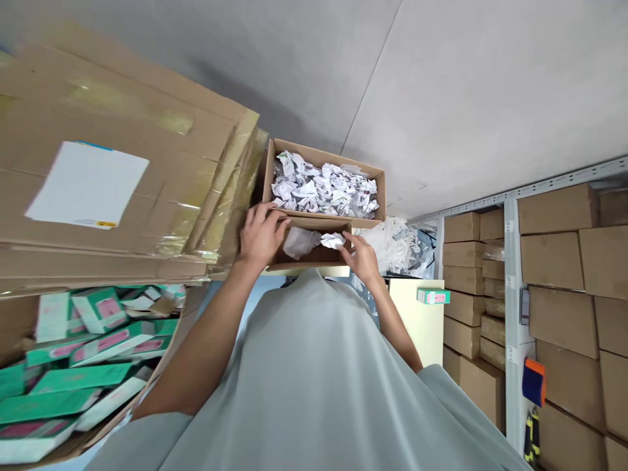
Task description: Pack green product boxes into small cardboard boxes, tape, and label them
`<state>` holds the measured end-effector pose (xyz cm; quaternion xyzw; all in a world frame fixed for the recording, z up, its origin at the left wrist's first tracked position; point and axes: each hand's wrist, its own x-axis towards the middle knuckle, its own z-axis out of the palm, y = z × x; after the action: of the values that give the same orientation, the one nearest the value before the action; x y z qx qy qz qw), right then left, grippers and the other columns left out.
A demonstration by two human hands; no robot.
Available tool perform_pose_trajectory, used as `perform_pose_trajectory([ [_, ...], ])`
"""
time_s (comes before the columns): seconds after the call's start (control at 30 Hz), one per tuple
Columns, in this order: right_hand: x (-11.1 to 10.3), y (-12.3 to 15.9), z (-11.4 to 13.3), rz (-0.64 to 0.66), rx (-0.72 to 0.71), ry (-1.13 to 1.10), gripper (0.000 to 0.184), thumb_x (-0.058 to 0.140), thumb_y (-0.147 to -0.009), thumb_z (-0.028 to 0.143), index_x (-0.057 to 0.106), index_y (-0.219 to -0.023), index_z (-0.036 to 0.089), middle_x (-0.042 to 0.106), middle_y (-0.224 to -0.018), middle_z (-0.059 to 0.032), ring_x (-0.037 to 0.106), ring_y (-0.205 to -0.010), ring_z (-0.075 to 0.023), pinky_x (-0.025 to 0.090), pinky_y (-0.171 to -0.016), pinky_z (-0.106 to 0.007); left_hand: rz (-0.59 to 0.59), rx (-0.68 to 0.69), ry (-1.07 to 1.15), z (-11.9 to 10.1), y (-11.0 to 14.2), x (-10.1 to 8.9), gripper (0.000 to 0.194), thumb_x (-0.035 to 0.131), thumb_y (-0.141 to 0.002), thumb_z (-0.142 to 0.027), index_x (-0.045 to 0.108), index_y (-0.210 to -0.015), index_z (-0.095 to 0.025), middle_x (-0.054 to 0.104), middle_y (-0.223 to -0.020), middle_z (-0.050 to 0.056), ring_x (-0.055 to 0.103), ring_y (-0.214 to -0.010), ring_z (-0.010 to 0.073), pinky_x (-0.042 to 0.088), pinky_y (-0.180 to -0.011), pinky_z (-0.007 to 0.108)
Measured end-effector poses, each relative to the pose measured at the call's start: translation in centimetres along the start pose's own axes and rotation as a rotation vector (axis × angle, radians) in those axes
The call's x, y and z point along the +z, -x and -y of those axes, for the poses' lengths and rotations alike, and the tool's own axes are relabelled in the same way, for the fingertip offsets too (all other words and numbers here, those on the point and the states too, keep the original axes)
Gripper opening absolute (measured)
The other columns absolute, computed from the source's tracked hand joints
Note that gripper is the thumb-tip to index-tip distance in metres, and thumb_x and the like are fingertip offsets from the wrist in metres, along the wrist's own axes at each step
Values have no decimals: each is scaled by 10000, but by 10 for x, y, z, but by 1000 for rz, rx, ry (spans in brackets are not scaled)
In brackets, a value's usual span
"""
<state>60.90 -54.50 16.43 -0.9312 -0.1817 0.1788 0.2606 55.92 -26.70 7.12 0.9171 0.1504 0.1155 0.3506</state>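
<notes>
A small open cardboard box (294, 263) sits in front of my grey-shirted chest. My left hand (261, 234) is closed over its left rim. My right hand (364, 256) reaches in from the right, and its fingertips pinch a crumpled white paper wad (333, 240) inside the box. A second white paper piece (299, 242) lies in the box beside the wad. Just beyond stands a larger open cardboard box (268, 171) filled with several crumpled papers (324, 190).
Flattened cartons (161, 176) with a white label (88, 186) are stacked at the left. Below them is a box of green and pink packets (73, 366). Metal shelving (510, 275) with brown boxes fills the right. A green packet (433, 296) and white bags (397, 245) lie nearby.
</notes>
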Motion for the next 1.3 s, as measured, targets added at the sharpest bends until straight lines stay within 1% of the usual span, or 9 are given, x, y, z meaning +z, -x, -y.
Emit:
perform_pose_trajectory([
  [0.17, 24, 11, -11, -139, 280, 192, 403, 735, -1074, 366, 725, -1449, 218, 763, -1405, -160, 821, -1035, -267, 624, -909, -353, 2, 20, 15, 1, 1, 1, 242, 601, -1001, -308, 781, -1147, -239, 650, -1455, 183, 555, -1445, 402, 486, -1228, 561],
  [0.3, 32, 23, -18, -16, 374, 234, 181, 694, -1109, 360, 808, -1127, 221, 849, -1094, -133, 830, -1010, -292, 583, -868, -333, 6, 40, 47, 3, 6, -1, 248, 604, -1005, -288, 785, -1166, -233, 617, -1538, 190, 553, -1492, 392, 476, -1262, 573],
  [0.37, 36, 35, -20, -5, 392, 213, 252, 637, -1130, 339, 784, -954, 235, 846, -943, -120, 832, -938, -290, 565, -837, -322, -12, 60, 62, 2, 13, -5, 250, 606, -1018, -295, 789, -1180, -241, 544, -1651, 179, 502, -1572, 382, 449, -1300, 578],
  [0.5, 39, 78, -30, -138, 457, 48, 306, 593, -1119, 350, 697, -848, 249, 829, -862, -110, 823, -856, -288, 560, -776, -317, -31, 80, 32, -14, 34, -10, 251, 637, -1028, -308, 787, -1226, -264, 373, -1808, 149, 377, -1681, 400, 422, -1313, 615],
  [0.63, 36, 142, -51, -343, 583, -229, 373, 583, -1092, 524, 630, -831, 261, 809, -867, -107, 810, -834, -293, 605, -728, -339, 85, 135, 125, -49, 49, 5, 282, 586, -1103, -384, 781, -1237, -232, 424, -1763, 207, 519, -1585, 399, 490, -1259, 574],
  [0.8, 41, 221, -82, -667, 742, -631, 601, 590, -950, 861, 591, -885, 263, 709, -844, -33, 768, -735, -247, 663, -615, -347, 288, 298, 296, -106, 59, 50, 355, 554, -1140, -472, 801, -1184, -220, 640, -1547, 186, 702, -1355, 330, 555, -1185, 475],
  [1.0, 65, 298, -122, -957, 929, -807, 640, 612, -890, 904, 528, -847, 271, 614, -792, -2, 712, -718, -226, 677, -555, -351, 526, 550, 314, -192, 89, 111, 334, 535, -1152, -444, 800, -1212, -249, 738, -1347, 132, 728, -1266, 288, 573, -1132, 412],
  [1.1, 77, 343, -148, -1068, 993, -818, 637, 612, -895, 898, 495, -817, 277, 556, -741, 28, 637, -670, -191, 687, -565, -354, 638, 673, 302, -241, 120, 157, 357, 508, -1162, -454, 788, -1224, -242, 764, -1259, 130, 734, -1207, 288, 568, -1112, 414],
  [1.3, 85, 450, -215, -1226, 1134, -837, 626, 594, -929, 880, 518, -807, 271, 579, -728, 25, 637, -634, -185, 698, -603, -370, 875, 896, 275, -352, 203, 273, 350, 513, -1145, -449, 780, -1196, -229, 791, -1219, 132, 741, -1171, 304, 568, -1078, 417],
])
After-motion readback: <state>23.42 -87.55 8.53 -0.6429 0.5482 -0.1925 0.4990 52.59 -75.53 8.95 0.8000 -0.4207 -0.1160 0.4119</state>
